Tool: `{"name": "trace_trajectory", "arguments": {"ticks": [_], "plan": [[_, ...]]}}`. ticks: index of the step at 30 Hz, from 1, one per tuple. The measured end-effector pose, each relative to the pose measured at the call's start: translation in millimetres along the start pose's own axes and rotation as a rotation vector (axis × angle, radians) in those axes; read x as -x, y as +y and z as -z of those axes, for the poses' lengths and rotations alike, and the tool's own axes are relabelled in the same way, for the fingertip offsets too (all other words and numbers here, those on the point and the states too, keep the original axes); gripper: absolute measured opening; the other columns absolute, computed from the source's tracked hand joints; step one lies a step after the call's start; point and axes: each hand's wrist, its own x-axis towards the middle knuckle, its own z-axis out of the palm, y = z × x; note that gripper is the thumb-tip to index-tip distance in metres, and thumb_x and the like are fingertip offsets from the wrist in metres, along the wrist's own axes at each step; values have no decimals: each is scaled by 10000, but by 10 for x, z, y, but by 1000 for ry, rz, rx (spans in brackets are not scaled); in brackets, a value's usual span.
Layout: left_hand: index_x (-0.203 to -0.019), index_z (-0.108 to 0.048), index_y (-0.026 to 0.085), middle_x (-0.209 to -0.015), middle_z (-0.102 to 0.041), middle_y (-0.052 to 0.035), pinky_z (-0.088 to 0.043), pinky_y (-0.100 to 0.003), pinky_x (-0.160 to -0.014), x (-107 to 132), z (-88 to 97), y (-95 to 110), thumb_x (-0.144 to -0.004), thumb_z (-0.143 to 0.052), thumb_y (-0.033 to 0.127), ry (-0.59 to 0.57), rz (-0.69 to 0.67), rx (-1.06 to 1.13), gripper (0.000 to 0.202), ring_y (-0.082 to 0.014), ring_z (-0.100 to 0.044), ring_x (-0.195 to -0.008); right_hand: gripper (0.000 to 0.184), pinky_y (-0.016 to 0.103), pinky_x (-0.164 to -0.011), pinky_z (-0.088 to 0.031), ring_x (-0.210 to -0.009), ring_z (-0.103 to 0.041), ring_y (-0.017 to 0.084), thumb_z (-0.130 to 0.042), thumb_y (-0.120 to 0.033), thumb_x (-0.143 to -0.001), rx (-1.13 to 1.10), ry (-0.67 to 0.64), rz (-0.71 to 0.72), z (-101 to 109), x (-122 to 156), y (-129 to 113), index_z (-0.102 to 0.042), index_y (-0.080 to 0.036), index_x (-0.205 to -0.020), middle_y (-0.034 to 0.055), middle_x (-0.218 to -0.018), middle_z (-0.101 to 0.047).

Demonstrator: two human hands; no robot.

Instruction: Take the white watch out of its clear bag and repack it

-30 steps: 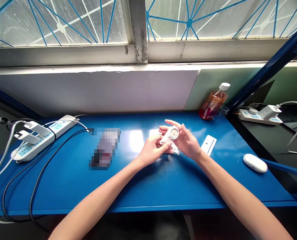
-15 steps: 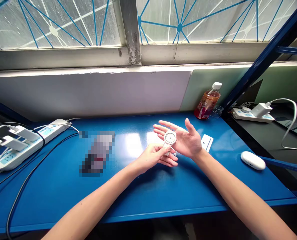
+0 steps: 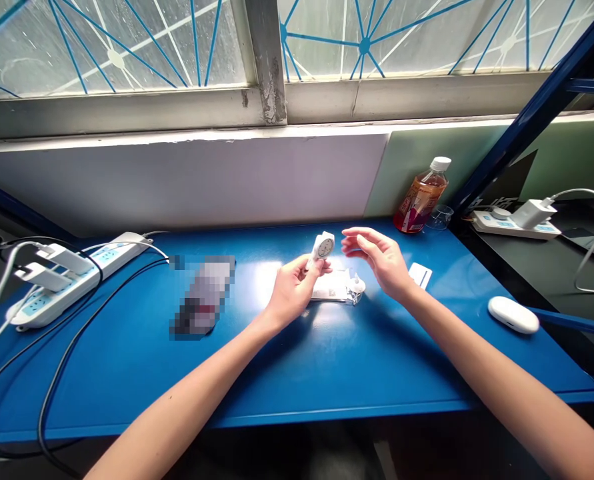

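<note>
A white wristwatch with a round dial is raised over the middle of the blue table. My left hand pinches it by its lower part, thumb in front, and the dial faces right. My right hand hovers just to the right of the watch, apart from it, with fingers loosely curved and nothing in them. Below both hands lies a flat white packet with crumpled clear plastic at its right end; my left hand partly covers it. Behind my right wrist is a white card.
A power strip with chargers and looping black cables occupies the left side. Near it lies a pixelated dark object. At the right are a drink bottle, a white oval case and a slanted blue frame post.
My right hand has turned from palm up to sideways and moved up, away from the watch. My left hand has lifted the watch and tilted it, uncovering the white packet.
</note>
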Motion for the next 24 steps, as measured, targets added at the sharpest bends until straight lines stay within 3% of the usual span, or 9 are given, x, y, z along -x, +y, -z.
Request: {"name": "trace_trajectory", "arguments": {"ticks": [2,4,7,9,12,14,18,21,24], "plan": [[-1031,-734,210,-1026,-741,-76,-459,-363,-993,-10,65,-47,-921,-625,435,52,-100,-231,274,-276,-672,-1045,234,278,-591,-488,-597,-580,134,-619,-406,-915,101,-32,12,91,52,67,-721,-238,-1042,-14,-718,-642],[-1079,-730,230,-1131,-720,-85,-392,-371,-1063,-10,102,-96,-919,-630,366,44,-172,-391,233,-285,-625,-1144,277,272,-504,-440,-513,-533,125,-562,-423,-948,181,-62,38,156,129,114,-688,-243,-1118,-25,-682,-625],[-1074,-725,219,-1147,-716,-106,-384,-413,-1070,3,94,-152,-946,-578,319,-18,-320,-569,219,-287,-620,-1161,339,293,-578,-494,-572,-596,142,-575,-413,-941,423,-149,156,181,238,137,-655,-225,-1211,-4,-736,-690],[-1051,-715,198,-1068,-739,-107,-443,-436,-1001,15,62,-173,-964,-547,308,-42,-501,-702,218,-288,-655,-1089,349,302,-615,-521,-629,-646,158,-575,-409,-936,528,-188,225,161,289,133,-668,-207,-1205,26,-814,-743],[-1054,-684,171,-997,-754,-103,-504,-426,-905,30,11,-188,-981,-531,282,-56,-761,-882,203,-275,-684,-1000,287,296,-644,-551,-777,-716,194,-594,-377,-923,571,-216,286,117,338,123,-724,-198,-1106,71,-1008,-781],[-1073,-666,176,-980,-756,-92,-518,-411,-895,33,-4,-190,-981,-533,254,-46,-830,-939,180,-258,-690,-986,241,290,-648,-558,-809,-727,202,-618,-339,-908,574,-190,300,100,358,123,-746,-201,-1059,72,-1038,-784],[-1235,-595,169,-1115,-726,-120,-522,-422,-935,10,34,-193,-958,-579,305,-74,-745,-983,308,-272,-668,-1078,213,297,-641,-550,-726,-704,190,-644,-284,-872,608,-87,264,132,339,140,-759,-193,-1027,56,-903,-791],[-1409,-448,91,-1369,-583,-216,-463,-496,-1039,-21,101,-213,-921,-631,419,-192,-594,-1051,615,-343,-560,-1261,209,303,-649,-534,-738,-692,198,-625,-265,-853,662,-39,213,213,268,171,-761,-182,-987,58,-876,-780],[-1434,-411,89,-1444,-512,-227,-354,-570,-1125,-53,163,-239,-898,-647,502,-323,-468,-1100,717,-372,-473,-1346,202,286,-607,-489,-696,-658,186,-575,-254,-844,746,2,190,298,194,209,-750,-178,-911,51,-828,-758]]}}
